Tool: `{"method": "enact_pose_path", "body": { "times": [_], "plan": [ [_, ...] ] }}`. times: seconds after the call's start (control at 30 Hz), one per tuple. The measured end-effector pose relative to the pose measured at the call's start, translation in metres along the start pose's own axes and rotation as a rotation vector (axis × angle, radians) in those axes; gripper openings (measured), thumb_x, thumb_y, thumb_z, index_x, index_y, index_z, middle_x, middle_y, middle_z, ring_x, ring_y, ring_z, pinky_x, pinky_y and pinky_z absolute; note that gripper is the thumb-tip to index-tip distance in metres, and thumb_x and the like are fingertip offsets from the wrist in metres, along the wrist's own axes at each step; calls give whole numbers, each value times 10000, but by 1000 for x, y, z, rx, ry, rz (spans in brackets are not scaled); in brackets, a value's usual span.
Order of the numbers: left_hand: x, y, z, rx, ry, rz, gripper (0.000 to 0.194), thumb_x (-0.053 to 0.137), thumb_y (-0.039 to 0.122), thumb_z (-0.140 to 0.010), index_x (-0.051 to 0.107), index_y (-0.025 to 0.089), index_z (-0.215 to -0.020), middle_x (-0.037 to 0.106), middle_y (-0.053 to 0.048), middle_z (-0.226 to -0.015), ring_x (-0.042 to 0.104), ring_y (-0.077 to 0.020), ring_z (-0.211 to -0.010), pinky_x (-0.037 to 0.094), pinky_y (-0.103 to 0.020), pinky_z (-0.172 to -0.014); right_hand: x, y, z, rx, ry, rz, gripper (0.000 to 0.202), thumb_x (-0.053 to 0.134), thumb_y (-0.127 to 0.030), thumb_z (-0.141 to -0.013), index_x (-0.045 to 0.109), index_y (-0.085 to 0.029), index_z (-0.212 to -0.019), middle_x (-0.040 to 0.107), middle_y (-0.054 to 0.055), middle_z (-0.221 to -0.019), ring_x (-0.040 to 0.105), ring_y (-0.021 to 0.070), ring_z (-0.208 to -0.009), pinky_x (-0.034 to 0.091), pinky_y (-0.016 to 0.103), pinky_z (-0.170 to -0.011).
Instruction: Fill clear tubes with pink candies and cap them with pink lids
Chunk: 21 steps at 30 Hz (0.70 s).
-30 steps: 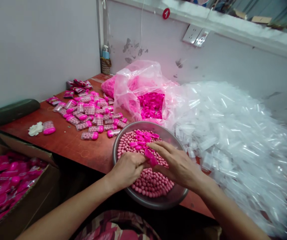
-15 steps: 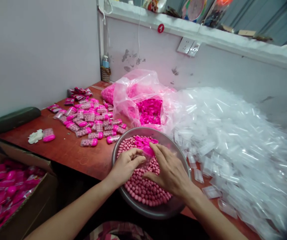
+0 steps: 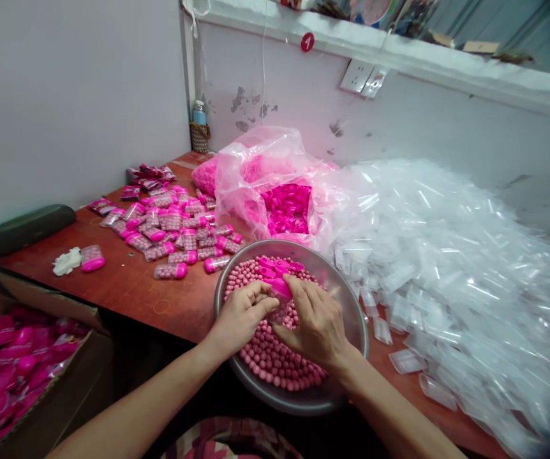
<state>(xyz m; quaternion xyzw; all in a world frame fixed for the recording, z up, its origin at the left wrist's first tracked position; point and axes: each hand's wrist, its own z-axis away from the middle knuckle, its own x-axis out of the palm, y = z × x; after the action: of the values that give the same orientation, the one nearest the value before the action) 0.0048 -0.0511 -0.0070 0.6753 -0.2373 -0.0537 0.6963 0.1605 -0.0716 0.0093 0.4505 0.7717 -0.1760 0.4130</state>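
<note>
A metal bowl (image 3: 351, 382) of pink beads (image 3: 279, 370) stands at the table's front edge. Over it, my left hand (image 3: 244, 315) holds a small clear container (image 3: 279, 311) with a pink cap (image 3: 279, 288) between thumb and fingers. My right hand (image 3: 316, 319) is at the container's right side, its fingertips on the pink cap and its thumb lower down. Several loose pink caps (image 3: 275, 264) lie on the beads just behind the container. How full the container is cannot be made out.
Filled containers (image 3: 170, 220) lie left on the red table (image 3: 136, 296). An open plastic bag (image 3: 256, 143) of pink caps stands behind the bowl. A big heap of clear containers (image 3: 428, 255) covers the right side. A carton (image 3: 74, 389) of pink packs is at the lower left.
My right hand has moved slightly left, with its fingers closer around the pink cap. The view has shifted a little. My left hand keeps its hold on the container.
</note>
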Motion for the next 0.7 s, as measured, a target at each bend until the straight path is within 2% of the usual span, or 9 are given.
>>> {"method": "enact_pose_path", "body": {
  "times": [0.13, 0.27, 0.37, 0.47, 0.6, 0.7],
  "plan": [
    [0, -1, 0, 4, 11, -41, 121, 578, 225, -755, 580, 117, -810, 544, 8, -678, 505, -105, -639, 409, -217, -612, 0, 1, 2, -15, -16, -17, 588, 524, -270, -735, 391, -54, -1265, 604, 170, -973, 556, 282, -883, 478, 408, -756],
    [1, -3, 0, -5, 16, -74, 119, 588, 236, -746, 554, 123, -765, 521, 28, -616, 495, -98, -580, 401, -212, -569, -1, 3, 3, 27, -133, -131, 639, 566, -239, -728, 342, -63, -1301, 540, 173, -1132, 497, 275, -1051, 452, 401, -887],
    [3, -5, 0, -8, 7, -115, 116, 592, 229, -737, 572, 121, -774, 563, 9, -636, 535, -117, -600, 424, -230, -586, -1, 3, 2, 28, -199, -187, 697, 567, -188, -694, 296, -69, -1325, 495, 173, -1196, 452, 275, -1117, 428, 415, -936],
    [1, -6, 0, -3, 35, -143, 114, 586, 218, -736, 585, 116, -787, 583, -5, -643, 550, -125, -603, 431, -238, -588, 2, 1, 1, 21, -185, -199, 680, 546, -159, -660, 326, -73, -1297, 516, 175, -1160, 473, 283, -1090, 455, 418, -898],
    [-3, -4, 1, -9, 47, -187, 112, 587, 227, -739, 567, 118, -728, 541, 18, -571, 518, -108, -544, 414, -218, -537, 5, -4, -1, 7, -134, -148, 604, 513, -155, -653, 391, -76, -1240, 567, 176, -1074, 536, 287, -994, 495, 403, -813],
    [-2, -4, 3, -19, 27, -211, 133, 592, 246, -748, 584, 114, -763, 586, -1, -628, 556, -124, -597, 453, -235, -584, 4, -10, -2, 19, -169, -138, 577, 513, -166, -677, 402, -69, -1235, 580, 171, -1055, 554, 276, -972, 504, 375, -786]
  ]
}}
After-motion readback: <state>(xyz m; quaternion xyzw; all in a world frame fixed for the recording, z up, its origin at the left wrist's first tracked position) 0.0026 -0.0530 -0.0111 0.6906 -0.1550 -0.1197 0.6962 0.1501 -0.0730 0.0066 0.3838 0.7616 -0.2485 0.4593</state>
